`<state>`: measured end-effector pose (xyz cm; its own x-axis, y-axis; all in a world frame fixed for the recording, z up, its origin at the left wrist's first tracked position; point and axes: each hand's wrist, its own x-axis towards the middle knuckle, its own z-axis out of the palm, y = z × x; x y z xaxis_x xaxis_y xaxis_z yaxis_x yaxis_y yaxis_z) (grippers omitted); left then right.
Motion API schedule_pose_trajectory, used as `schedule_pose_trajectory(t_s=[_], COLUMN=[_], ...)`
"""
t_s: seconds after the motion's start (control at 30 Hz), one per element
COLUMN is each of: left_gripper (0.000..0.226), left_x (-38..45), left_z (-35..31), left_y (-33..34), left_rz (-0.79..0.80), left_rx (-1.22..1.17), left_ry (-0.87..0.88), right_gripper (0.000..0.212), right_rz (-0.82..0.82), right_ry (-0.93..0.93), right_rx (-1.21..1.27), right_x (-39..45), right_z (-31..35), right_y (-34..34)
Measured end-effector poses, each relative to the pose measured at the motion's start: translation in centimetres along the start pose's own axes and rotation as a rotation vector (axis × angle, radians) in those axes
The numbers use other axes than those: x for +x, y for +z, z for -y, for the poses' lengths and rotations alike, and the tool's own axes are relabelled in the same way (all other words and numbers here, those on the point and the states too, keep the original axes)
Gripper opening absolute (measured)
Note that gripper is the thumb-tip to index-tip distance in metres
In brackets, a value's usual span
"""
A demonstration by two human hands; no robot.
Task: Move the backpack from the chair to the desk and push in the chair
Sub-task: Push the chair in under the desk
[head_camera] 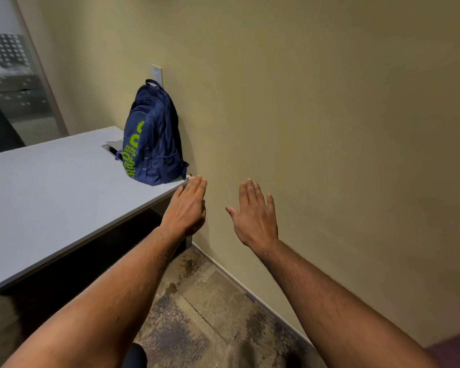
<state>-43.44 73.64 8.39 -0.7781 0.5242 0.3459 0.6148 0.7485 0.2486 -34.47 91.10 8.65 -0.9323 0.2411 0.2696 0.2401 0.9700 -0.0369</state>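
A navy backpack [152, 139] with lime green lettering stands upright on the grey desk [51, 192], at its right end, leaning against the beige wall. My left hand [187, 208] hovers flat just below the desk's right corner, fingers together, holding nothing and a short way from the backpack. My right hand [254, 215] is held out to the right of it in front of the wall, fingers spread and empty. A dark rounded shape [136, 357] at the bottom edge may be part of the chair; I cannot tell.
The beige wall [329, 115] runs close along the right, with a white wall plate [157, 73] above the backpack. A cable cutout [112, 148] sits in the desktop left of the backpack. A glass partition [11, 83] stands at far left. Patterned carpet [210, 314] covers the floor.
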Motion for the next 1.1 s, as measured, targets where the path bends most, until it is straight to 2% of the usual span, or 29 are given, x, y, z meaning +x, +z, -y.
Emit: schedule_pose_trajectory(t_s=[0.37,0.67,0.9,1.1], left_gripper=[0.064,0.064,0.064,0.062], left_x=[-7.9,-19.3,-27.4,-32.9], left_z=[-0.9,-2.8,-3.9,-3.4], left_y=[-2.2,-4.1,-7.4,-11.2], left_rz=[0.028,0.065,0.040,0.028], left_rx=[-0.049,-0.063,-0.059,-0.004], left_ry=[0.042,0.100,0.160,0.174], right_gripper=[0.077,0.078,0.077,0.077], right_rz=[0.004,0.003,0.016,0.013], right_ry=[0.070,0.129,0.183,0.198], right_rx=[-0.027,-0.045,-0.058,-0.056], right_x=[-9.5,-22.0,-31.2,-35.8], right_z=[2.6,6.3,9.1,12.0], right_y=[-2.4,-5.0,-7.5,-9.5])
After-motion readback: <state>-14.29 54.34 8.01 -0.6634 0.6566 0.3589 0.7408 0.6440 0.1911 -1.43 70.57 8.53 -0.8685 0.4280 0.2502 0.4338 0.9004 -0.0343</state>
